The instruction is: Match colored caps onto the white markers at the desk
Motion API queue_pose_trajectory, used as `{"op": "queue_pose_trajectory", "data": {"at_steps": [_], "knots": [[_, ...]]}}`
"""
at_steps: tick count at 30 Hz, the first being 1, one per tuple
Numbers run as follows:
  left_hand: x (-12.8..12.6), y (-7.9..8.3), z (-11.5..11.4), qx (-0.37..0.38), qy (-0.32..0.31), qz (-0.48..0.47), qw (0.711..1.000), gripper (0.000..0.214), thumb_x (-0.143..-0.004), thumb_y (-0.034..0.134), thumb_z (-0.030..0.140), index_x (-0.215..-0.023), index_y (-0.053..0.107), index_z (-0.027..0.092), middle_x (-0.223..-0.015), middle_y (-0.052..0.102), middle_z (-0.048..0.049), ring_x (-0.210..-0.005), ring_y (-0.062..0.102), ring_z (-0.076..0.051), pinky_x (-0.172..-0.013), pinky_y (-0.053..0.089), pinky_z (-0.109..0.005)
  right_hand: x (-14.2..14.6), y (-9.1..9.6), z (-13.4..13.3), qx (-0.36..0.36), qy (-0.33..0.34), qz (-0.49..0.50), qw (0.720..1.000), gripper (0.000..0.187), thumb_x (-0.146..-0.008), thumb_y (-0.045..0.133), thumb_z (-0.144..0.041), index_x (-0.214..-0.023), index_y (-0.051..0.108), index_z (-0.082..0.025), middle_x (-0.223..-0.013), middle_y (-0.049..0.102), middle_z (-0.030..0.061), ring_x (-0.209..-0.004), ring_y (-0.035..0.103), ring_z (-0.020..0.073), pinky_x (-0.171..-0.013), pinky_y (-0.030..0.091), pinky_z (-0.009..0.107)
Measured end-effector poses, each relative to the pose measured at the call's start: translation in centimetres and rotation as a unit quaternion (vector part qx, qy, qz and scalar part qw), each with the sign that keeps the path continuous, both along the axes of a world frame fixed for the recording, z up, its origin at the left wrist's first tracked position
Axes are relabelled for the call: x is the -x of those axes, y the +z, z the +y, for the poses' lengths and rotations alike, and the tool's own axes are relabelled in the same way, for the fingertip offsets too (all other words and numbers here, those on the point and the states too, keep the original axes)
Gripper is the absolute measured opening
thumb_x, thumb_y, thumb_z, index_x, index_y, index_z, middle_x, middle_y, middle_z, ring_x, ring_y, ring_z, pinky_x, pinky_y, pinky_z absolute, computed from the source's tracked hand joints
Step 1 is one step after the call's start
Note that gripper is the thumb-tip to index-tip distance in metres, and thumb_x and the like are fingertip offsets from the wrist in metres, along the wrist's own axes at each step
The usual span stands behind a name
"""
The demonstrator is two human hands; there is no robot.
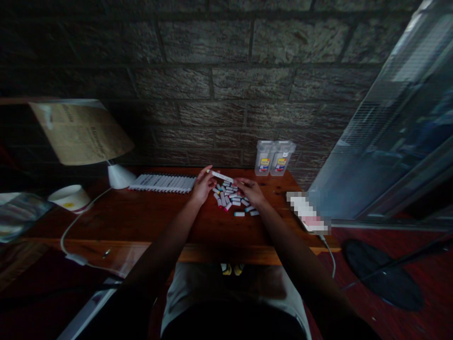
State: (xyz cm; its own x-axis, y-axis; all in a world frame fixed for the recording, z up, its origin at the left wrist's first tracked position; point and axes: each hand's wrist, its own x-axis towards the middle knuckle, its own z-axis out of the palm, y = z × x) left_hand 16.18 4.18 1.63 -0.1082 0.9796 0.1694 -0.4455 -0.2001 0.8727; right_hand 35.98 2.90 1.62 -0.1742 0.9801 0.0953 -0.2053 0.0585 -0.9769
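Observation:
Between my hands a white marker (222, 176) is held up slantwise over the table. My left hand (201, 190) pinches its left end. At the lower right end, the fingers of my right hand (252, 191) are closed on the marker; whether they hold a cap there is too small to tell. Below lies a loose heap of short white marker caps (227, 200), some with coloured ends. Left of my left hand, a neat row of white markers with dark ends (163, 183) lies side by side. A single cap (239, 214) rests nearest to me.
Two clear plastic cases (271, 160) stand against the brick wall at the back right. A lamp (121, 176) and a pale bowl (70, 196) are on the left of the wooden table (141, 222), with a white cord. A blurred-out device (307, 212) lies at the right edge.

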Motion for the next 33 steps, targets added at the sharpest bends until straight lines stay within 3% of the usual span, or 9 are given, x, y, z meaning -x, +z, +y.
{"op": "queue_pose_trajectory", "data": {"at_steps": [6,18,27,33], "knots": [[0.0,-0.2,0.2,-0.002,0.017,-0.027,0.999,0.048,-0.070,0.082,0.034,-0.115,0.069,0.027,-0.082,0.067,0.0012,-0.061,0.054,-0.007,-0.056,0.039,-0.019,0.1,-0.1,0.0,-0.009,-0.009,-0.023,1.000,0.047,-0.056,0.087,-0.043,-0.095,0.076,-0.018,-0.077,0.071,-0.0007,-0.051,0.052,0.0064,-0.045,0.037,0.019],[0.1,0.1,-0.2,-0.004,-0.005,-0.016,1.000,0.047,-0.069,0.084,0.036,-0.112,0.069,0.025,-0.099,0.074,-0.0036,-0.068,0.059,-0.008,-0.059,0.041,-0.019,-0.1,0.5,-0.5,-0.033,0.000,-0.052,0.998,0.043,-0.059,0.085,-0.045,-0.091,0.077,-0.018,-0.086,0.075,0.0022,-0.062,0.059,0.0105,-0.054,0.047,0.022],[-0.1,0.1,-0.4,0.002,-0.047,0.014,0.999,0.056,-0.069,0.084,0.038,-0.120,0.067,0.024,-0.106,0.074,-0.0071,-0.070,0.061,-0.010,-0.062,0.045,-0.022,0.1,-0.3,0.0,-0.032,0.031,-0.070,0.997,0.049,-0.065,0.079,-0.059,-0.092,0.076,-0.018,-0.079,0.074,0.0008,-0.056,0.055,0.0090,-0.051,0.042,0.020],[-0.5,-0.4,-0.7,-0.011,-0.081,0.073,0.994,0.053,-0.069,0.084,0.037,-0.118,0.071,0.022,-0.089,0.070,-0.0032,-0.069,0.062,-0.011,-0.059,0.045,-0.021,0.1,-0.6,-0.2,-0.076,0.054,-0.111,0.989,0.049,-0.074,0.068,-0.065,-0.086,0.074,-0.018,-0.069,0.067,-0.0016,-0.056,0.053,0.0098,-0.051,0.039,0.021]]}}
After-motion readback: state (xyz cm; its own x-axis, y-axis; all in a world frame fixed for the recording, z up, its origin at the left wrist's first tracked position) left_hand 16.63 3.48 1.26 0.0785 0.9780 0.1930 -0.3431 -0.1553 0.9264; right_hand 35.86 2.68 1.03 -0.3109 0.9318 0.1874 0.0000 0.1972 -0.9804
